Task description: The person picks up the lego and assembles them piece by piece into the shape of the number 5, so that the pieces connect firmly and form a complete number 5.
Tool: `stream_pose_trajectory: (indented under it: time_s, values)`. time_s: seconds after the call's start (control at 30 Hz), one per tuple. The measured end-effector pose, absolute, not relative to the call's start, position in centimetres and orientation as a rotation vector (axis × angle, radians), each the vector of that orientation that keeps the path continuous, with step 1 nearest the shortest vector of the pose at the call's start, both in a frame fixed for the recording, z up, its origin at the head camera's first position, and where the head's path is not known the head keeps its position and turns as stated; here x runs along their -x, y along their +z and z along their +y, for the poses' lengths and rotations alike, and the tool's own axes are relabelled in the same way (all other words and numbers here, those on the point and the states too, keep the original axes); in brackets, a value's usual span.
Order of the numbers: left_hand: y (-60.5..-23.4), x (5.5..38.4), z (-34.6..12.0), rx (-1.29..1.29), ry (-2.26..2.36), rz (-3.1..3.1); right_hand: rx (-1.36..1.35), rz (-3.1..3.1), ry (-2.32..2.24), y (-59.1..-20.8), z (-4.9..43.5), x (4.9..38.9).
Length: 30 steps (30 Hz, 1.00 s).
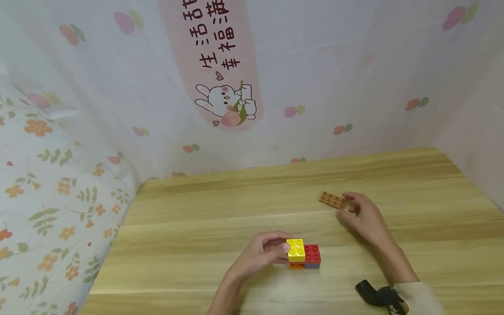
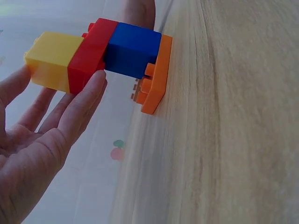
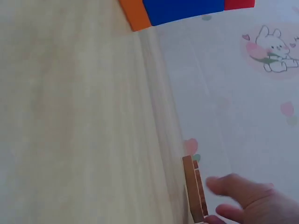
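Observation:
A stack of building blocks stands on the table, with my left hand (image 1: 260,254) at its left side. My left thumb and fingers pinch the upper part, around the yellow block (image 1: 295,250) and red block (image 2: 93,51). Beneath them a blue block (image 2: 133,49) sits on a flat orange plate (image 2: 162,74) with bare studs on one side. Farther back, a flat brown studded plate (image 1: 331,200) lies on the table. My right hand (image 1: 366,218) is at its right end, thumb and forefinger spread near the edge.
The wood-grain table (image 1: 189,245) ends at a printed curtain (image 1: 315,78) along the back. Another flowered cloth (image 1: 55,218) hangs on the left. A black strap-like device (image 1: 376,295) is on the right wrist, by a light sleeve (image 1: 417,299).

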<state>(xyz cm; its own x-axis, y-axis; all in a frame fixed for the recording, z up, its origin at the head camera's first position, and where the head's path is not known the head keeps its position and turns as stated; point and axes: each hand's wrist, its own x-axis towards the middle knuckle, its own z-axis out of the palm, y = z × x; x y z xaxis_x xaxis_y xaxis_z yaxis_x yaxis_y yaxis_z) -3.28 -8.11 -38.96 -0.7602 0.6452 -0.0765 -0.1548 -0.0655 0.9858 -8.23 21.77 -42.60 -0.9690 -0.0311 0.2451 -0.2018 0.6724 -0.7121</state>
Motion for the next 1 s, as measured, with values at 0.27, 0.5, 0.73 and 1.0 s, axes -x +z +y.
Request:
stream_pose_trajectory:
  time_s: [0.27,0.5,0.73,1.0]
  values:
    - [-39.2,3.4,-8.3,-0.528,1.885,1.64,-0.2,-2.688,1.027,-43.7,21.3,9.5]
    - [-39.8,3.8,-8.3,-0.593,1.858,1.68,-0.177,-2.645,1.092,-43.4,21.1,9.3]
    - [-38.5,3.6,-8.0,-0.64,1.851,1.628,-0.163,-2.635,1.184,-42.8,21.3,8.8]
    - [-39.0,3.6,-8.0,-0.629,1.897,1.573,-0.215,-2.622,1.247,-42.1,21.0,8.2]
